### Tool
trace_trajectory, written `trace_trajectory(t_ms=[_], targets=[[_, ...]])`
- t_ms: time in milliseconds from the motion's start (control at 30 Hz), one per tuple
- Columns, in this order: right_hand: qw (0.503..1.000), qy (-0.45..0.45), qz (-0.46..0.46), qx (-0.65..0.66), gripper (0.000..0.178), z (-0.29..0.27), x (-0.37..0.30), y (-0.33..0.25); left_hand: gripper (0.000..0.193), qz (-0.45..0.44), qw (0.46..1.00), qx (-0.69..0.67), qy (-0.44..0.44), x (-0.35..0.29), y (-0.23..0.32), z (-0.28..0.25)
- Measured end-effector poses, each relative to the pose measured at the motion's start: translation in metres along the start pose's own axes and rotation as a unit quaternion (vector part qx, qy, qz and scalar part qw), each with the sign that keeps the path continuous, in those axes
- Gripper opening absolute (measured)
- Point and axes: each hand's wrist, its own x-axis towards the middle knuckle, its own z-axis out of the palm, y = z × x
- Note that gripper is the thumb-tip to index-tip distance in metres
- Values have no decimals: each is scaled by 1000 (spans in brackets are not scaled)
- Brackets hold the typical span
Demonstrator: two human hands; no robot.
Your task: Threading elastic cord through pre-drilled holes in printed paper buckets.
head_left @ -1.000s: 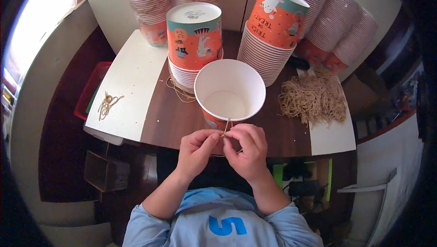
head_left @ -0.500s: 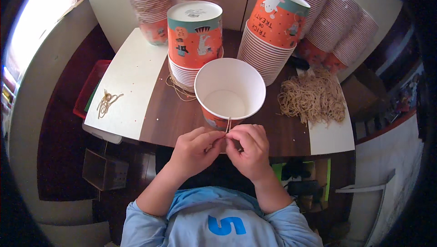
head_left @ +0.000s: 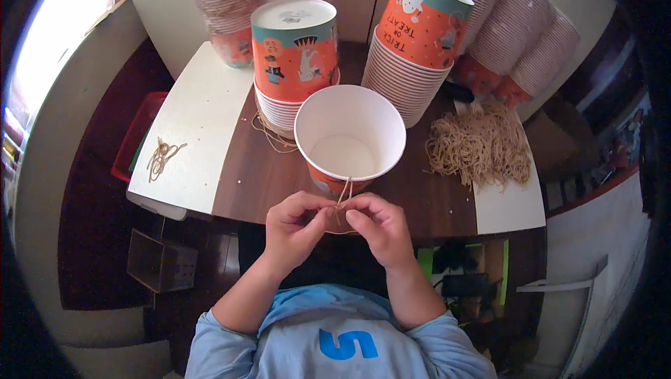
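Grip, head view: our left hand [head_left: 297,229] and right hand [head_left: 379,227] are each pinched on brown string [head_left: 348,187], fingertips nearly meeting.
String: runs up from our fingers to the bucket's near rim, at six o'clock.
Paper bucket [head_left: 342,117]: upright on the surface [head_left: 426,201], at twelve o'clock from our hands.
Left stack [head_left: 293,71]: upturned, at eleven.
Right stack [head_left: 412,50]: upturned, at one.
String pile [head_left: 479,145]: tangled, at two.

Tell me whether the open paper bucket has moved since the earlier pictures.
No: the open paper bucket shows no visible shift against the upside-down bucket stack behind it, left.
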Motion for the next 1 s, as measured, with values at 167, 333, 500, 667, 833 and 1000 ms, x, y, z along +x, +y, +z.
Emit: trace_trajectory(t_ms=[167,333,500,667,833,1000], targets=[[992,4,60,109,9,7,4,1,3,98,984,147,2,0,3,3],[998,16,25,62,8,7,5,7,3,110,983,144,12,0,0,2],[999,20,30,34,10,6,4,13,2,-5,999,-25,31,-7,-6,9],[991,57,-60,-104,6,2,-1,-7,4,-99,990,-97,32,-11,-8,7],[936,79,-247,-239,12,3,5,-37,4,-45,997,-54,17,-8,2,8],[822,-2,-382,-423,19,-2,17,-45,7,60,986,154,-4,-2,11,4]])
